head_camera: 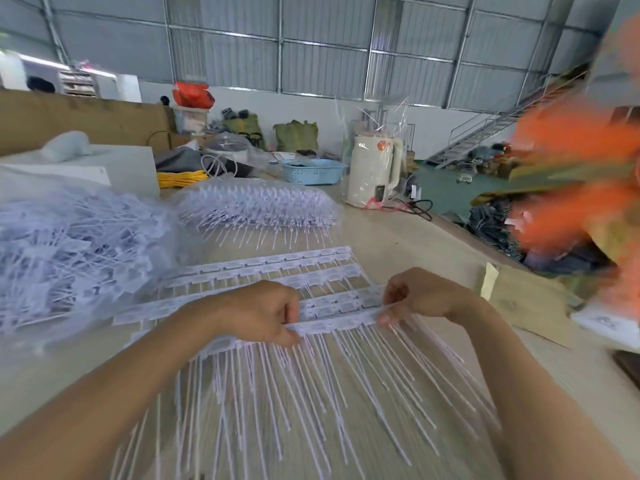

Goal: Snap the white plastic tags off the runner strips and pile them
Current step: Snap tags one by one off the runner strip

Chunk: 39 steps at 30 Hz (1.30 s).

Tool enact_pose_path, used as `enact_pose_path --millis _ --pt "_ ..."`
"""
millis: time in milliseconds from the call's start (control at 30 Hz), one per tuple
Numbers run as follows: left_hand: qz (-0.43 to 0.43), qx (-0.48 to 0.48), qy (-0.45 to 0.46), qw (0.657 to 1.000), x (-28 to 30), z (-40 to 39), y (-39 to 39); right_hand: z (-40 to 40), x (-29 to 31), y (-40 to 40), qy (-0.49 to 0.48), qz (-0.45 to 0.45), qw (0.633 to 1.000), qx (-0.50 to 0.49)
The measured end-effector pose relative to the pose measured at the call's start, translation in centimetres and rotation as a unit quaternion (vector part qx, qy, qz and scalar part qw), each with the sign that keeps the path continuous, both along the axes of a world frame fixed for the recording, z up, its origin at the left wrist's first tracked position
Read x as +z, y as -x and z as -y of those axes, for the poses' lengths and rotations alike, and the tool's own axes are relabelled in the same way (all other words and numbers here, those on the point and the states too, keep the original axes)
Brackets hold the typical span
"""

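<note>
A pale wood-grain table (398, 233) carries everything within reach of the hands. Off to the left of the left hand's fingers lies a big heap of loose white plastic tags in clear wrap (69, 251), and beyond both hands, farther up the table, sits a second clear-wrapped bundle of white tags (256, 206). Between that bundle and the fingers, several white runner strips with rectangular tag heads (270, 268) lie flat in rows, their thin tails pointing toward the person. The nearest white runner strip of tags (332, 325) spans the gap between the two hands, with its long thin white tails (311, 393) fanning down the table toward the camera. The left hand (263, 313) is closed, its fingers (289, 336) pinching the strip's left part; the right hand (422, 296) is curled with its fingers (386, 318) pinching the strip's right end. Far beyond the right fingers stands a cream plastic kettle in clear film (374, 171), with a light-blue perforated basket (313, 171) just left of it.
</note>
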<state>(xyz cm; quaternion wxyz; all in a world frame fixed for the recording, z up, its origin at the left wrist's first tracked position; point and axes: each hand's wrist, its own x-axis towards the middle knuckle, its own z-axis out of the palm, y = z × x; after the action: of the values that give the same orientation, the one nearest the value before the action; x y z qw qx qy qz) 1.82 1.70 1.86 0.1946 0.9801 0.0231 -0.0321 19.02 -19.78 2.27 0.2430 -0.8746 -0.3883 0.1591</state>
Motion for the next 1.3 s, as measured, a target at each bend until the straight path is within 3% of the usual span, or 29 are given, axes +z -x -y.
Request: enact_pose_path --millis 133,233,300,400,467,567,867,1033,1167,1300 --pt "0.043 0.016 0.029 0.999 0.1 0.7 0.5 1.5 0.6 -0.2 -0.060 -0.113 0.992 -0.011" --pt "0.145 0.055 0.085 0.984 1.4 0.9 1.2 1.7 0.7 -0.3 -0.222 -0.258 0.938 -0.058" --pt "0.158 0.074 0.107 0.979 2.6 0.3 2.0 1.5 0.5 -0.4 -0.286 -0.300 0.906 -0.086" --pt "0.038 0.076 0.145 0.986 3.6 -1.3 3.0 0.1 -0.8 0.5 -0.269 -0.290 0.912 -0.111" --pt "-0.020 0.085 0.124 0.988 3.3 -2.2 3.5 -0.9 -1.5 1.0 -0.273 -0.280 0.910 -0.136" --pt "-0.042 0.107 0.145 0.983 2.3 -3.3 4.0 -1.5 -1.8 0.9 -0.272 -0.263 0.914 -0.149" --pt "-0.060 0.127 0.097 0.985 1.4 -5.5 5.1 -1.5 -2.3 0.4 -0.259 -0.208 0.928 -0.167" --pt "0.012 0.144 -0.012 0.989 1.6 -3.5 2.7 -2.0 -2.6 0.1 -0.282 -0.231 0.915 -0.174" --pt "0.131 0.112 0.055 0.984 0.9 0.9 -0.6 -2.6 -2.6 0.6 -0.315 -0.279 0.891 -0.170" --pt "0.135 0.060 0.074 0.986 -0.5 5.5 -4.0 -2.9 -1.9 1.4 -0.336 -0.303 0.877 -0.163"
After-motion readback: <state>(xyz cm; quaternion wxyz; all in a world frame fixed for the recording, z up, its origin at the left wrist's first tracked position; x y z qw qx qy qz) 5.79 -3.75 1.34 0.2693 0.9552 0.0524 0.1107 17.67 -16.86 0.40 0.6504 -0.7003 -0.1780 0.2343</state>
